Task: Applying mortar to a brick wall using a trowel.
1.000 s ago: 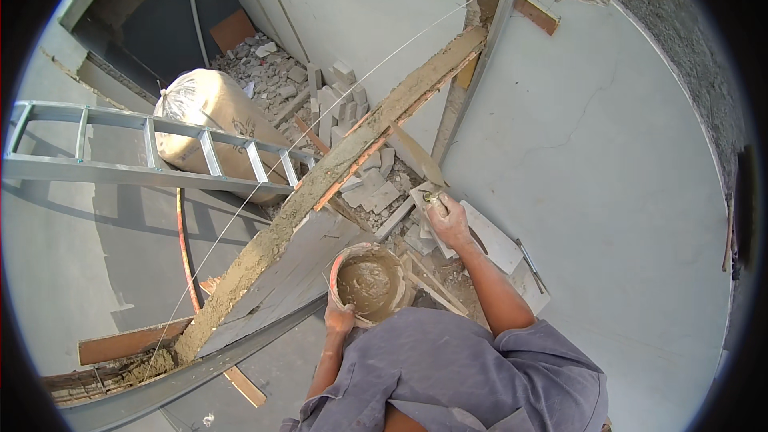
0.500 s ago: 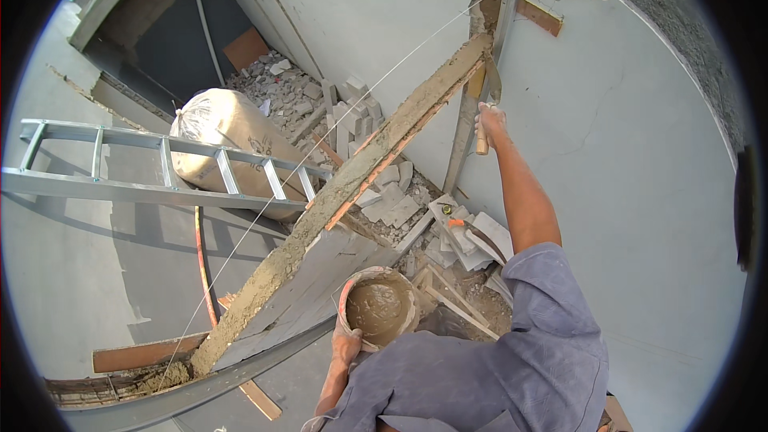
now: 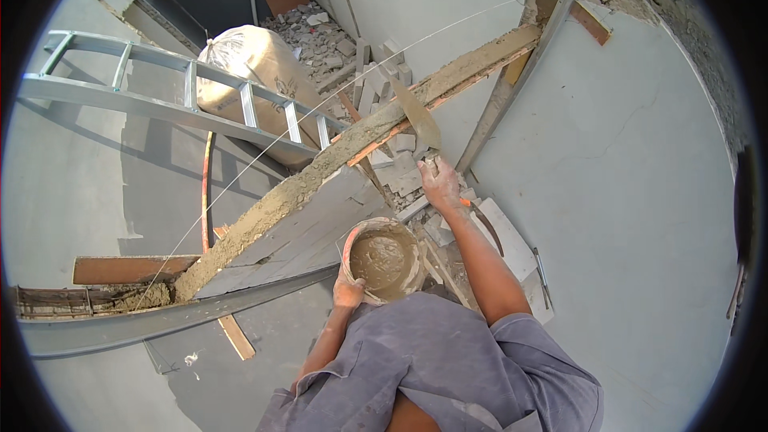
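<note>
My left hand (image 3: 349,292) grips the near-left rim of a round bucket (image 3: 413,274) held by my body. Wet brown-grey mortar (image 3: 382,260) lies inside it. My right hand (image 3: 440,182) is closed round the handle of a trowel (image 3: 420,120). Its broad, mortar-smeared blade points away from me and overlaps the edge of a long narrow wall top (image 3: 300,192) in view; whether it touches cannot be told. Wet mortar coats that top, which runs slanting from lower left to upper right. A thin white string (image 3: 260,158) is stretched above it.
Beyond the wall top, an aluminium ladder (image 3: 152,106) leans near a large stuffed sack (image 3: 268,72). Rubble (image 3: 324,44) and broken blocks lie behind. A metal straightedge (image 3: 520,76) stands at the far right end. A curved orange-marked tool (image 3: 486,228) rests on boards at my right.
My right hand has drawn the trowel back from the far right end, leftward and nearer to me, along the wall top. The view has shifted; my left hand still holds the bucket.
</note>
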A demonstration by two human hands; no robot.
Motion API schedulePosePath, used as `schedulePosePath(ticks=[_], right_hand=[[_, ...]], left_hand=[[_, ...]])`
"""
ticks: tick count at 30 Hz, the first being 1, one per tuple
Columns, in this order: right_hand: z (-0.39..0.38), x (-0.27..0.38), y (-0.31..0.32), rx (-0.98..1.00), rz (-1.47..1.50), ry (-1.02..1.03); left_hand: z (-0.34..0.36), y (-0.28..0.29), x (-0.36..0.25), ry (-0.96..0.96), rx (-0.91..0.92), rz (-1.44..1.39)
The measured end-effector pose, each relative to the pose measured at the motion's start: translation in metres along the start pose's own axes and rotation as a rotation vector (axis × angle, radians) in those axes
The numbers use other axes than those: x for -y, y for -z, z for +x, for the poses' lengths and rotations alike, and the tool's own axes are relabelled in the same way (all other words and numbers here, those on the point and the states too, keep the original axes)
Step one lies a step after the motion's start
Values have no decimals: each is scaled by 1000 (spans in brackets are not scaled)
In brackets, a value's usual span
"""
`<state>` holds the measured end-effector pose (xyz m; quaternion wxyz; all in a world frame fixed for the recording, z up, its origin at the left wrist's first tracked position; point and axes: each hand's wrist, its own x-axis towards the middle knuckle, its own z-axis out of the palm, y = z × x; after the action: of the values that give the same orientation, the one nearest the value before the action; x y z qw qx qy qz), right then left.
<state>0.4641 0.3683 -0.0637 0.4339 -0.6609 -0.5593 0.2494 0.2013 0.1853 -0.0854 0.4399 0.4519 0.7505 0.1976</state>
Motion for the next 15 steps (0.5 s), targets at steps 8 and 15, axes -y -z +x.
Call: schedulePosePath(ticks=[8,15], right_hand=[[-32,-45,7,35,-268,26],[-116,5,122,541,-268,-222]], left_hand=[[-22,-13,11,-57,6,17],[-32,-15,5,-95,-33,-67]])
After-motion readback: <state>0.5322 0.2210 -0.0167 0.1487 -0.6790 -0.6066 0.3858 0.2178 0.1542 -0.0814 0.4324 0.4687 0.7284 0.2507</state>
